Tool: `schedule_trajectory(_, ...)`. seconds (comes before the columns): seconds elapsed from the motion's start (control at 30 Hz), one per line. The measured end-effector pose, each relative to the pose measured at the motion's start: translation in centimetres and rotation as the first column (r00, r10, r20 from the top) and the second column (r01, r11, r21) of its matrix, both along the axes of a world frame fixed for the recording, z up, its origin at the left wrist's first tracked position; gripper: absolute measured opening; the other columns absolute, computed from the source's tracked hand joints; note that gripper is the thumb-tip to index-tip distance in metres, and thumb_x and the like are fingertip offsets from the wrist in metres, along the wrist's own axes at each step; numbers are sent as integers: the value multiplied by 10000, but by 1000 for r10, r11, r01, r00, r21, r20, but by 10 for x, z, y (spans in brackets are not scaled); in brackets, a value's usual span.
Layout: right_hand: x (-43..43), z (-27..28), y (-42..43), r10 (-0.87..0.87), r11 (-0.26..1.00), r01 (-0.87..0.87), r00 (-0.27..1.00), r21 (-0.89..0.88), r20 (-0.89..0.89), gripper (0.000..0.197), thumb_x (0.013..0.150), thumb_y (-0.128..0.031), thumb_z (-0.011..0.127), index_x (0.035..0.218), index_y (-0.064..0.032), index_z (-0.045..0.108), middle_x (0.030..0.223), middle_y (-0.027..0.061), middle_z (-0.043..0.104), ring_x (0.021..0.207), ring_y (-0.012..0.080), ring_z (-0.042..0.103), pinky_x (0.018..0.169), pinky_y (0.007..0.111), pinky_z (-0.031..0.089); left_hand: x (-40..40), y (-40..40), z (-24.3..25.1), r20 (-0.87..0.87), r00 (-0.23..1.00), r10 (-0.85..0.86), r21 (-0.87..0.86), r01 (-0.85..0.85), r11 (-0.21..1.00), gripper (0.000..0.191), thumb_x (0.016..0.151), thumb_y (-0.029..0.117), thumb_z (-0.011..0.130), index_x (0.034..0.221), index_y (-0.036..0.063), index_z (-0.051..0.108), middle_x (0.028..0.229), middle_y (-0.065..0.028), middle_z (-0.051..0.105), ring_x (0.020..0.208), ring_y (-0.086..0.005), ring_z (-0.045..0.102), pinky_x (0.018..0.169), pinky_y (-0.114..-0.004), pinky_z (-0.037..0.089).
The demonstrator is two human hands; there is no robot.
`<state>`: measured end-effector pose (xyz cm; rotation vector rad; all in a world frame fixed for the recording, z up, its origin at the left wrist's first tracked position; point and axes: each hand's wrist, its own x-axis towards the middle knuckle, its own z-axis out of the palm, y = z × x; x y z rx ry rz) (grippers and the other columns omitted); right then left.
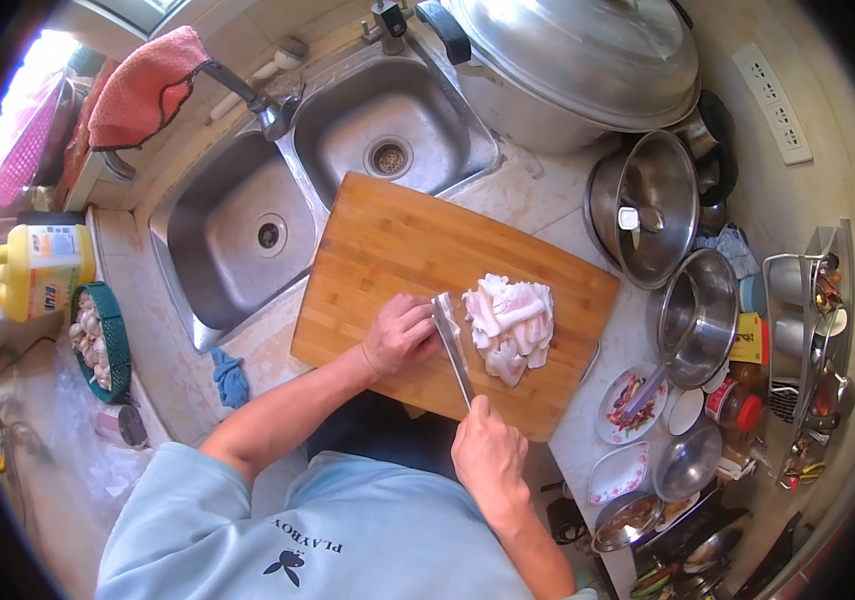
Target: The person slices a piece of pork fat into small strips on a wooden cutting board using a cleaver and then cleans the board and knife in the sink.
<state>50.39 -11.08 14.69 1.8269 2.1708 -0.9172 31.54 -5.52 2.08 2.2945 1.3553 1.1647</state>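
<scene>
A wooden cutting board (397, 247) lies on the counter in front of me, one corner reaching over the sink edge. My right hand (489, 450) grips the handle of a kitchen knife (455, 352), its blade pointing away from me across the board. Left of the blade, my left hand (401, 334) has its fingers curled down at the board, close to the blade's tip; what lies under them is hidden. A thin pale strip of meat (451, 313) shows by the blade. Just right of the knife sits a pile of sliced pale, fatty raw meat (510, 322).
Beyond the board is a steel double sink (390, 112) with a faucet (273, 116). A large lidded pot (577, 67) stands at the back right. Steel bowls (697, 319), a plate of cut peppers (631, 405) and bottles line the right. Garlic fills a green basket (121, 341) at left.
</scene>
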Motion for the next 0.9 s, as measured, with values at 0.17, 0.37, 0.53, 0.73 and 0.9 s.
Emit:
schedule_trajectory(0.17, -16, -17, 21, -3, 1000, 3, 1000, -16, -7, 105, 913, -106, 532, 906, -9, 491, 714, 218, 644, 654, 439, 651, 593, 547, 511, 3, 0, -3, -23, 999, 28, -11, -28, 1000, 225, 666, 28, 731, 876, 17, 652, 925, -121, 651, 837, -288, 633, 666, -375, 498)
schedule_trajectory(0.37, -8, -10, 12, -29, 998, 32, 999, -62, 44, 95, 912, -90, 528, 904, -3, 493, 704, 224, 649, 653, 452, 649, 604, 545, 516, 6, -1, -7, 21, 999, 33, -15, -32, 999, 234, 658, 27, 734, 878, 28, 654, 913, -104, 656, 808, -282, 633, 654, -364, 502)
schedule_trajectory(0.53, -8, -17, 20, -18, 998, 18, 1000, -68, 0, 111, 918, -107, 516, 939, 1, 500, 719, 233, 662, 682, 450, 661, 629, 558, 522, 4, 3, -7, 35, 999, 34, 22, -35, 999, 234, 658, 19, 729, 878, 35, 651, 903, -104, 653, 793, -278, 631, 659, -361, 509)
schedule_trajectory(0.73, -13, -28, 22, -56, 996, 53, 998, -66, -35, 96, 905, -80, 492, 953, 2, 500, 709, 241, 664, 706, 447, 672, 637, 569, 524, 6, 0, -9, 43, 999, 31, -5, -31, 1000, 221, 664, 11, 721, 870, 37, 643, 903, -101, 652, 794, -273, 633, 663, -361, 513)
schedule_trajectory(0.9, -7, -36, 11, -72, 997, 70, 995, -39, -64, 93, 909, -80, 491, 938, 8, 502, 694, 239, 659, 674, 447, 667, 627, 566, 525, 3, 1, -6, 10, 1000, 19, 19, -19, 1000, 217, 674, 6, 724, 873, 33, 643, 913, -100, 657, 791, -273, 633, 662, -353, 513)
